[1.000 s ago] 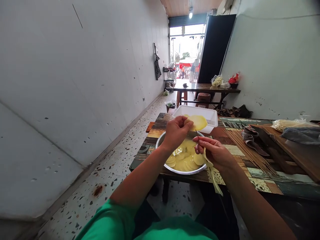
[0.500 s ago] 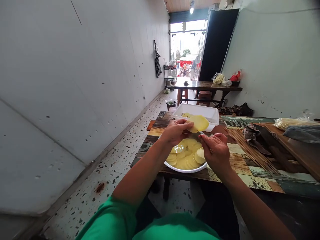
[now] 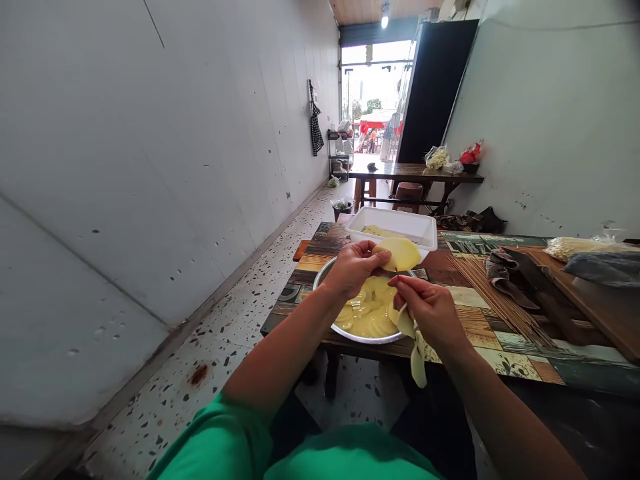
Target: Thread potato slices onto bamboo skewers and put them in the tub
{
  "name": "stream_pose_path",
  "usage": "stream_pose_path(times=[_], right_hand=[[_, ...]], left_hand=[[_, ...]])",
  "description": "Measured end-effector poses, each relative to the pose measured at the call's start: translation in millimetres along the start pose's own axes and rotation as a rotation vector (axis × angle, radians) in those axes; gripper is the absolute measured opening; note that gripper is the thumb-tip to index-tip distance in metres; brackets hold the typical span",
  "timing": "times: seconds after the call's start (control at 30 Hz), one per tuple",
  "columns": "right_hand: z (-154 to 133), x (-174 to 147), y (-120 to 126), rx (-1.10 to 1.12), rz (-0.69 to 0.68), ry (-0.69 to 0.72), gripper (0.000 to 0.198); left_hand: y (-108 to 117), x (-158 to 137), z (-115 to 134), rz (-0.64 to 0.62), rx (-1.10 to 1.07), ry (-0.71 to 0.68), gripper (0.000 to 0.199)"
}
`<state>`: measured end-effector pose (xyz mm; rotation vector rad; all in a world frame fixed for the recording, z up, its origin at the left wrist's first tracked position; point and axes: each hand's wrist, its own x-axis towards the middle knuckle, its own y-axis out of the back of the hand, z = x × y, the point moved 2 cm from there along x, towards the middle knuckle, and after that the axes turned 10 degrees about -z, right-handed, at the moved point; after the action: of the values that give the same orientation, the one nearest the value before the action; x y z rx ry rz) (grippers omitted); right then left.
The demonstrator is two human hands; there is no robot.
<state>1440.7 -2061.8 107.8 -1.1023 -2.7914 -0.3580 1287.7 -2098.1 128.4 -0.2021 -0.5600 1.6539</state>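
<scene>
My left hand (image 3: 354,268) pinches a thin pale-yellow potato slice (image 3: 404,253) between thumb and fingers, above a metal bowl (image 3: 367,340). In my right hand (image 3: 431,310) is a thin skewer (image 3: 397,272), its tip at the slice's lower edge; whether it has pierced the slice I cannot tell. More potato slices (image 3: 418,363) dangle below my right hand, past the bowl's right rim, and most of the skewer is hidden by the fingers. Wet potato slices (image 3: 373,317) lie in liquid in the bowl.
Behind the bowl stands a white plastic tub (image 3: 430,233) with some slices inside. To the right lie many bamboo skewers (image 3: 495,303), a crumpled cloth (image 3: 500,267), and a wooden board (image 3: 575,287) with bagged food (image 3: 583,248). A white wall (image 3: 200,167) runs along the left.
The held slice has shifted slightly right and down. My right hand has turned and lowered a little, and the slices under it now hang down beyond the bowl's rim.
</scene>
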Motion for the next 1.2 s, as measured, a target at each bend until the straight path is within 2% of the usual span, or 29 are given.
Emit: stream_pose_path(times=[0.1, 0.17, 0.37, 0.5, 0.67, 0.77, 0.93, 1.0, 1.07, 1.13, 1.2], right_hand=[[-3.1, -3.5, 0.1, -0.343, 0.159, 0.135, 0.028], [-3.8, -3.6, 0.4, -0.347, 0.181, 0.130, 0.028], [-2.4, 2.1, -3.1, 0.330, -0.074, -0.133, 0.036], [-6.5, 4.2, -8.2, 0.458, -0.056, -0.124, 0.034], [-5.7, 6.6, -16.6, 0.587, -0.076, -0.154, 0.033], [-2.0, 9.1, -17.0, 0.499, -0.066, -0.129, 0.035], [-2.7, 6.2, 6.9, -0.069, 0.046, 0.037, 0.045], [-0.9, -6.9, 23.7, -0.175, 0.135, 0.078, 0.053], [7.9, -28.8, 37.2, -0.185, 0.161, -0.001, 0.057], [22.2, -55.7, 42.4, -0.144, 0.074, -0.165, 0.052], [36.3, -81.6, 39.6, 0.030, -0.043, -0.285, 0.049]], left_hand=[[-2.3, -0.1, 0.1, 0.006, 0.032, -0.017, 0.039], [-2.5, 0.5, -1.4, 0.009, 0.036, -0.018, 0.038], [0.3, -0.1, -8.7, 0.016, 0.077, -0.051, 0.034], [0.8, -1.7, -9.9, 0.046, 0.122, -0.118, 0.035], [-0.7, -3.5, -14.3, 0.015, 0.089, -0.082, 0.031], [-0.9, -4.4, -13.0, 0.044, 0.133, -0.118, 0.029], [8.0, -1.5, -0.4, 0.061, 0.041, -0.096, 0.034], [15.1, -0.7, 5.3, 0.097, -0.014, -0.101, 0.038], [20.6, -0.5, 8.4, 0.131, -0.041, -0.106, 0.040], [23.4, 0.0, 8.7, 0.165, -0.060, -0.114, 0.039], [23.3, 1.5, 8.2, 0.196, -0.067, -0.135, 0.039]])
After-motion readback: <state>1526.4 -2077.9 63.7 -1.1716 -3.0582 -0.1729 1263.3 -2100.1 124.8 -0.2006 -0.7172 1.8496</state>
